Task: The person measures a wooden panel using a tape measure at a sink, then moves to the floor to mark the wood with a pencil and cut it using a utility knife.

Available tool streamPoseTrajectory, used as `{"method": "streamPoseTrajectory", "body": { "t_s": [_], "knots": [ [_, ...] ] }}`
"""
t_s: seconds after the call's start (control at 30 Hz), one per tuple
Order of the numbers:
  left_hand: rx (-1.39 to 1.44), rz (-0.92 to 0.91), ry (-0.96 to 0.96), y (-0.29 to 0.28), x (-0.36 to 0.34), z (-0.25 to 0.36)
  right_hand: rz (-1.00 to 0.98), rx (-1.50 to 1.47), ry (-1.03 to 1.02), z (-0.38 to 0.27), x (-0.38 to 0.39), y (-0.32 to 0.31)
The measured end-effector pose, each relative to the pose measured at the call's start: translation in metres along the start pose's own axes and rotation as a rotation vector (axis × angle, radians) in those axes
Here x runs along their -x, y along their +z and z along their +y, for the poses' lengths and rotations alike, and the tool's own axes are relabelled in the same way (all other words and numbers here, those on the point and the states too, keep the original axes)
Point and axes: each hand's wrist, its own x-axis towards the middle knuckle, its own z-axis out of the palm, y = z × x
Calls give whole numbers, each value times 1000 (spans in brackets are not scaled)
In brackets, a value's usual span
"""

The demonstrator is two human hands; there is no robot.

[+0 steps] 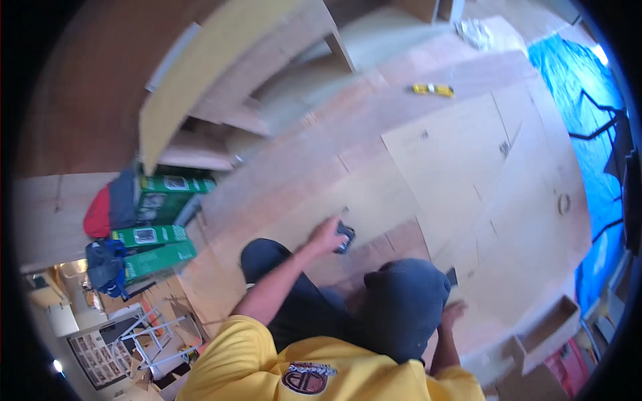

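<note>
My left hand is closed around a compact black tool, low over the pale board sheet in front of my knees. Its exact kind does not show clearly. To the right of my right knee, my right hand rests on the board, fingers stretched out and holding nothing visible. A small dark flat piece lies by that knee, apart from the hand. Farther off on the boards is a yellow tool with a dark end, shaped like a utility knife.
Wooden panels and a cabinet frame stand at the far left. Green boxes and bags are at left. A roll of tape and an open wooden tray lie at right, beside a blue tarp.
</note>
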Motion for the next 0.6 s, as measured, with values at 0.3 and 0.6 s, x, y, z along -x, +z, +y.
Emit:
{"method": "streamPoseTrajectory", "body": {
  "t_s": [0.3,0.6],
  "knots": [
    [-167,243,-189,-63,91,-6,-516,-755,214,24,6,-22],
    [207,221,-430,-44,170,42,-1253,-825,54,74,-92,-132]
  ]
}}
